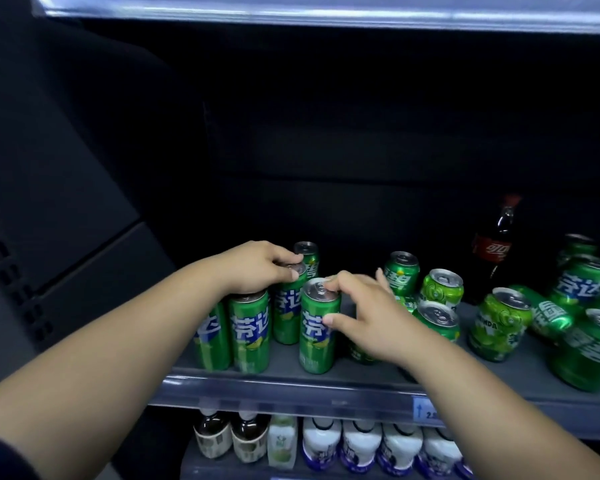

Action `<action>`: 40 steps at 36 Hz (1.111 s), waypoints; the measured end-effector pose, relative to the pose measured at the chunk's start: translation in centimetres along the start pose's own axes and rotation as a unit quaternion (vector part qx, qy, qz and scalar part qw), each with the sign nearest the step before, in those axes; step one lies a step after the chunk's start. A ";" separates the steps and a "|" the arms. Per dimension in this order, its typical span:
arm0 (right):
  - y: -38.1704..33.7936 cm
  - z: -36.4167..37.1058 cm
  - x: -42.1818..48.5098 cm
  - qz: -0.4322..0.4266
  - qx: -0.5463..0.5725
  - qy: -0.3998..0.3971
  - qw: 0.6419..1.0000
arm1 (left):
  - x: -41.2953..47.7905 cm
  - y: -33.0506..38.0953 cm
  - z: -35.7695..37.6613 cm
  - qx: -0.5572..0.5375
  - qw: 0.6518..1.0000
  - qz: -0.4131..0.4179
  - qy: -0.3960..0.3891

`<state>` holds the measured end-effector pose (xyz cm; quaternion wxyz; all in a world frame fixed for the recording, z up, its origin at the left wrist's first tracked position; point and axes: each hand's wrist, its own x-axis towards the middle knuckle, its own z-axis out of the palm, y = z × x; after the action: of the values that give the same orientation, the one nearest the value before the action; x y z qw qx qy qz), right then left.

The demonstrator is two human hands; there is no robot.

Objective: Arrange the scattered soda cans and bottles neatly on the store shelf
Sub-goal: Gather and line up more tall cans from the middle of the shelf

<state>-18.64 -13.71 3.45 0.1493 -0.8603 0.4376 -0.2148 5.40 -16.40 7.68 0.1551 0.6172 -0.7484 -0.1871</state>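
Note:
Several tall green soda cans stand at the left of the grey shelf (pixel 361 374). My left hand (pixel 257 266) grips the top of a tall green can (pixel 286 313) in the second row. My right hand (pixel 364 317) holds the front tall green can (pixel 317 337), fingers on its lid and thumb on its side. More green cans stand loosely to the right, among them a light-green can (pixel 499 325), and one can lies on its side (pixel 544 311). A cola bottle (pixel 492 251) stands behind them.
The back of the shelf is dark. A price rail with a blue tag (pixel 425 408) runs along the shelf front. Below it stand brown bottles (pixel 212 436) and several white bottles (pixel 361 445). A shelf edge (pixel 326 12) runs overhead.

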 end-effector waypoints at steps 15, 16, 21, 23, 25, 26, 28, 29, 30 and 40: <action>-2.8 1.2 1.1 0.037 0.053 0.005 0.998 | 1.1 -1.5 0.9 -0.066 0.997 0.012 0.047; -2.8 1.3 1.0 0.037 0.064 0.002 0.997 | 1.2 -1.5 0.9 -0.067 0.997 0.011 0.048; -3.5 1.9 0.7 0.040 0.068 0.010 0.997 | 1.3 -1.6 1.0 -0.075 0.996 0.005 0.053; -3.8 2.3 0.6 0.045 0.066 0.019 0.997 | 1.3 -1.7 1.0 -0.076 0.996 0.008 0.053; -4.2 2.8 0.6 0.051 0.053 0.026 0.997 | 1.3 -1.6 1.0 -0.079 0.995 0.013 0.053; -4.3 3.0 0.5 0.048 0.047 0.029 0.997 | 1.2 -1.6 1.0 -0.082 0.995 0.014 0.053; -4.6 3.4 0.5 0.043 0.037 0.038 0.998 | 1.1 -1.5 0.9 -0.087 0.995 0.011 0.053; -4.6 3.5 0.4 0.043 0.035 0.042 0.998 | 1.1 -1.5 0.9 -0.089 0.995 0.009 0.052; -4.6 3.6 0.4 0.043 0.034 0.046 0.997 | 1.1 -1.5 0.9 -0.091 0.994 0.009 0.051; -4.8 3.9 -0.3 0.037 0.019 0.063 0.997 | 1.0 -1.5 0.7 -0.100 0.994 0.009 0.041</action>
<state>-13.59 -10.46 2.12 0.1453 -0.8253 0.4735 -0.2712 6.16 -17.62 6.31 0.2481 0.5992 -0.7243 -0.2341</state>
